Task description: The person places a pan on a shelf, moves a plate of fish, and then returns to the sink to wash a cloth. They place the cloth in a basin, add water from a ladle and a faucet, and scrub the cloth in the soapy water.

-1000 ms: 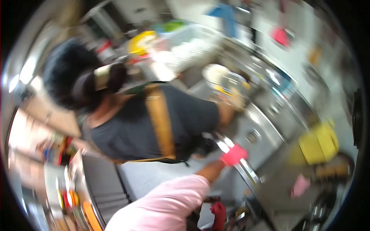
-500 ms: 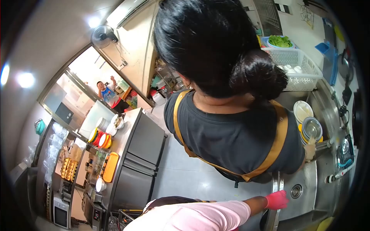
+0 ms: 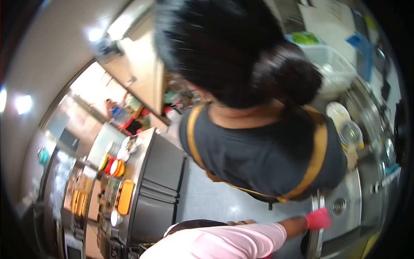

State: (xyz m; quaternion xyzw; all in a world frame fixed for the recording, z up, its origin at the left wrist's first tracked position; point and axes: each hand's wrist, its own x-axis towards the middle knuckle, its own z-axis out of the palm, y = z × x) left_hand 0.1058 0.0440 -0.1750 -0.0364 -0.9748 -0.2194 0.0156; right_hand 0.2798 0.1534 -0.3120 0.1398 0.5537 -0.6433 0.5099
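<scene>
Our right hand [image 3: 318, 218], in a pink glove at the end of a pink sleeve [image 3: 233, 241], rests on the raised steel rim [image 3: 318, 241] at the near edge of the sink [image 3: 345, 207]. The fingers seem curled over the rim, though the blur leaves us unsure how firmly they grasp it; the reach looks like a way to steady ourselves beside the basin while someone else occupies it. Our left hand is nowhere in view, so we cannot tell whether it is released or clenched. The sink lies just beyond the glove, its drain [image 3: 339, 206] showing right beside it. At the sink's far end stands a co-worker [image 3: 263, 151] in a dark shirt with tan apron straps, back turned to us, one hand [image 3: 351, 159] reaching toward the stacked plates and steel bowl [image 3: 350, 131] above the basin, probably because the washing-up gathers there. Beyond the sink a white basket [image 3: 332, 69] sits, and well away from the sink on the opposite side a dark tabletop [image 3: 142, 155] carries coloured plates [image 3: 111, 166]. Compared with half a second ago, the glove keeps its place on the rim, the co-worker has hardly shifted, and the view has swung slightly and gone softer.
</scene>
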